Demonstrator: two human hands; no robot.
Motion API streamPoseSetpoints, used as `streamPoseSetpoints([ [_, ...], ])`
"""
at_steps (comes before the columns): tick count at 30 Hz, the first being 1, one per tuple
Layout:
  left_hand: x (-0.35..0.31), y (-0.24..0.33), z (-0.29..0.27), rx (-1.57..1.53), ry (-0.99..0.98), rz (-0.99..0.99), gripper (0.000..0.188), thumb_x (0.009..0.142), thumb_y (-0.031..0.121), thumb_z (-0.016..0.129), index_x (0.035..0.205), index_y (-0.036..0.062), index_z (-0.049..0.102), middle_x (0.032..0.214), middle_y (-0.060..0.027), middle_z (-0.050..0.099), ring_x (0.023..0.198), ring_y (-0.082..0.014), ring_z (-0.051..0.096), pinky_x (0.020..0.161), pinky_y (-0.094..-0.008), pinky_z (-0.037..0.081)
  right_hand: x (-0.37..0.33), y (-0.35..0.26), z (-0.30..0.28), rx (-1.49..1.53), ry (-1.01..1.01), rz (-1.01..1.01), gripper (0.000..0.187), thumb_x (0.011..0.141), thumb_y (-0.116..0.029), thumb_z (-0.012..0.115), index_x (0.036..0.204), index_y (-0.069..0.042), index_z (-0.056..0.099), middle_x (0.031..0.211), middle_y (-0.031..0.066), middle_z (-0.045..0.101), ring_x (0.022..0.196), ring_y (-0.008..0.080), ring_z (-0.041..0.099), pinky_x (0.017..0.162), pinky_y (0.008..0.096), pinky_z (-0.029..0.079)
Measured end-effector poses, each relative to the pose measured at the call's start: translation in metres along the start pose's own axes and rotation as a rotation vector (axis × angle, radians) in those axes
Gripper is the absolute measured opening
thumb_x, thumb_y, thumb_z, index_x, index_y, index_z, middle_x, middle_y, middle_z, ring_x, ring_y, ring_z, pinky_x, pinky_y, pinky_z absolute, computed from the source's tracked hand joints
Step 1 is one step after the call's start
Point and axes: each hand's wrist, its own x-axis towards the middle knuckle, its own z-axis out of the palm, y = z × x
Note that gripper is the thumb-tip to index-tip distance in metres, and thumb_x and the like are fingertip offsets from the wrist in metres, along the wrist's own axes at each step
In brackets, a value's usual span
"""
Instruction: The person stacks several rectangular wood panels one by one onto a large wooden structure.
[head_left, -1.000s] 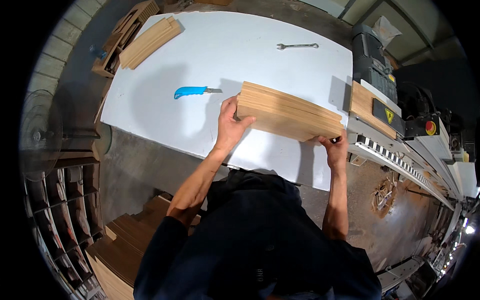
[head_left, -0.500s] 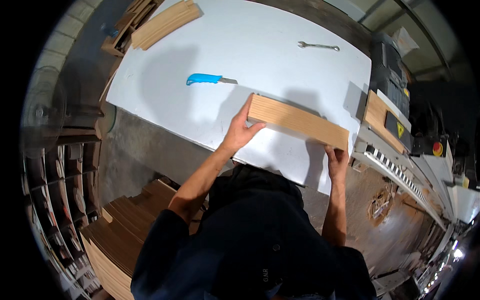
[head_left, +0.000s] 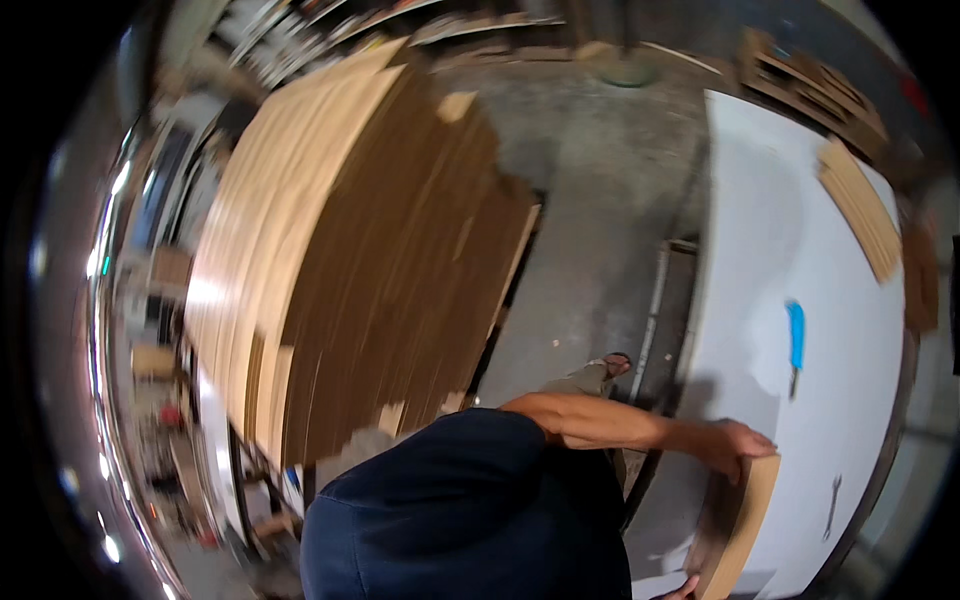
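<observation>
While the left hand [head_left: 738,448] is closed around one end of the bundle of boards [head_left: 747,525], the right hand [head_left: 686,589] shows only fingers against its side, so its grip I cannot tell. Long, narrow and straight-edged, the bundle is pale honey-tan on its lit face, brown in shadow beside it, over the white table [head_left: 745,230], near a wrench [head_left: 832,508].

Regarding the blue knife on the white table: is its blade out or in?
Out: the grey blade shows beyond the end of the blue handle.
</observation>
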Motion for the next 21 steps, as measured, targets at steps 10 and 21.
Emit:
streamPoseSetpoints([
  [10, -0.166, 0.089, -0.018, 0.258, 0.748, -0.314, 0.077, 0.061, 0.025, 0.076, 0.126, -0.0037, 0.047, 0.118, -0.0234, 0.054, 0.111, -0.0391, 0.051, 0.091, -0.0444, 0.043, 0.090, -0.080, 0.030, 0.065, -0.674, -0.089, 0.044, 0.079, -0.028, 0.076, 0.095, 0.011, 0.063, 0.090, 0.0203, 0.065, 0.079, 0.0249, 0.055, 0.071, 0.0383, 0.047],
  [21, -0.343, 0.211, -0.041, 0.152, 1.142, -0.658, 0.052, 0.074, 0.016, 0.077, 0.119, -0.0019, 0.059, 0.126, -0.0160, 0.057, 0.113, -0.0232, 0.055, 0.097, -0.0356, 0.043, -0.001, -0.203, 0.132, 0.090, -1.115, -0.147, 0.026, 0.076, -0.007, 0.067, 0.100, 0.004, 0.064, 0.088, 0.0049, 0.064, 0.078, 0.0120, 0.056, 0.070, 0.0275, 0.047],
])
